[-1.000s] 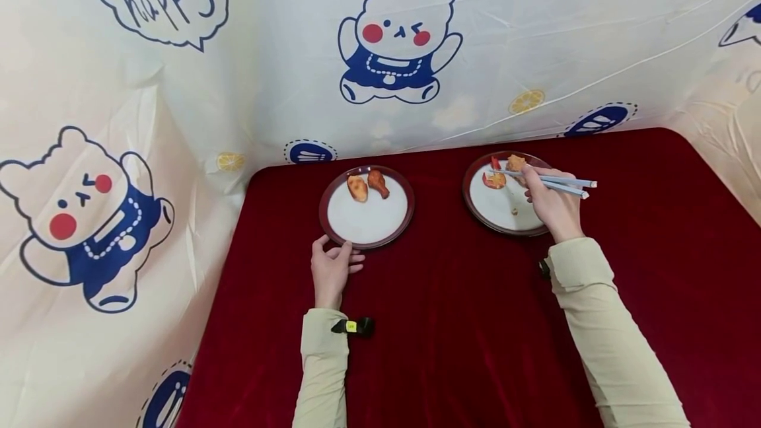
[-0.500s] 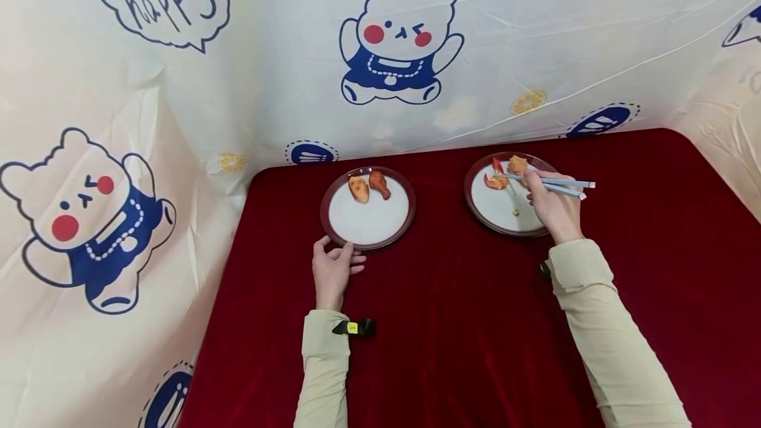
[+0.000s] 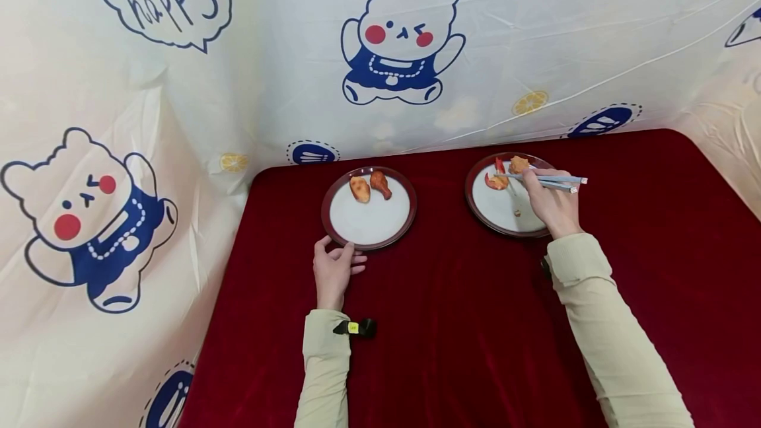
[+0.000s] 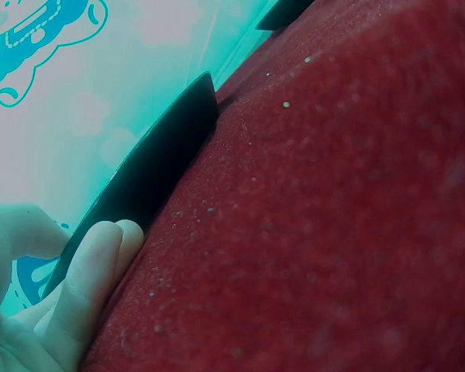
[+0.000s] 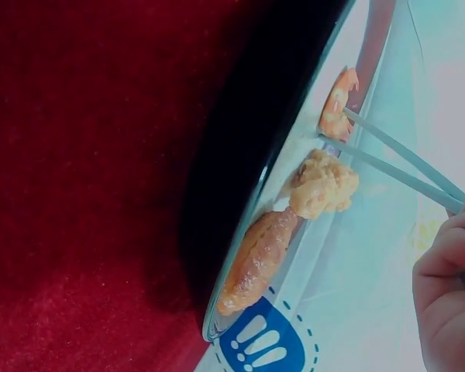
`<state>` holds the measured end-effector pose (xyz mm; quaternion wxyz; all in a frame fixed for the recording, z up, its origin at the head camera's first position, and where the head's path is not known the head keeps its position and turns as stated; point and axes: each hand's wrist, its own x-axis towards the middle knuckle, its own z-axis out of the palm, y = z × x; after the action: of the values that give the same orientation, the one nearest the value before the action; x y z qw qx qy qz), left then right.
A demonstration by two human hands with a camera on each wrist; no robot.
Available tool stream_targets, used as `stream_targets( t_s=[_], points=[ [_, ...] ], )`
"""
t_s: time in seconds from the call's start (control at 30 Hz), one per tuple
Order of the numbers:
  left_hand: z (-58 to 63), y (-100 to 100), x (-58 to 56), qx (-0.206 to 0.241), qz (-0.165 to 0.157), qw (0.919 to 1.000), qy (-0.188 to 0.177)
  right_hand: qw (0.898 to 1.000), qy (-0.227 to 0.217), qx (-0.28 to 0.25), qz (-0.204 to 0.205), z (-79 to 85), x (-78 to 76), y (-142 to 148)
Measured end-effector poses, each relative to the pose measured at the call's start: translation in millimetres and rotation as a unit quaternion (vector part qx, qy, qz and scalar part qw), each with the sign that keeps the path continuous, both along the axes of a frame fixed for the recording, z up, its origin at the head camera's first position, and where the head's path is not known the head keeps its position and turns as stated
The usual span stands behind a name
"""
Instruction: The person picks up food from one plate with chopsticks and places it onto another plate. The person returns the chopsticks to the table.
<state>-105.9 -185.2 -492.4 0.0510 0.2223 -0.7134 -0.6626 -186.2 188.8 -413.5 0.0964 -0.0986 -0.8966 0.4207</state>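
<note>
Chopsticks [image 5: 407,180] gripped in the right hand [image 3: 549,205] are pointing, tips apart, at shrimp [image 3: 498,181] on the right-of-centre plate [image 3: 498,205], presumably for pinching; the left hand [image 3: 333,273], fingers loosely spread, is touching the central plate [image 3: 371,223], seemingly steadying it.

Left plate [image 3: 370,220] and right plate [image 3: 489,207] apart on the desk [image 3: 440,322], cloth [image 3: 285,71] behind.
Left plate: a drumstick [image 3: 381,185] right of a chicken piece [image 3: 359,189], both toward the far rim; left hand [image 3: 333,273] at the near rim. Right plate: shrimp [image 3: 497,181] left of a nugget [image 3: 518,164]; right hand [image 3: 551,203] over the right side, chopsticks [image 3: 559,180] reaching left to the shrimp.
</note>
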Motion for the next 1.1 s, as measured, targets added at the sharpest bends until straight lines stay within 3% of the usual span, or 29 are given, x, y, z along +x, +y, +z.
stream_targets(
  t_s=[0.4, 1.1],
  points=[
    [1.1, 0.7, 0.6, -0.001, 0.000, 1.0000, -0.003, 1.000, 0.001, -0.010, 0.016, -0.3, 5.0, 2.5],
    [1.4, 0.5, 0.0, 0.001, -0.002, 1.0000, 0.000, 0.996, -0.008, -0.084, -0.029, -4.5, 18.9, 10.0]
  ],
)
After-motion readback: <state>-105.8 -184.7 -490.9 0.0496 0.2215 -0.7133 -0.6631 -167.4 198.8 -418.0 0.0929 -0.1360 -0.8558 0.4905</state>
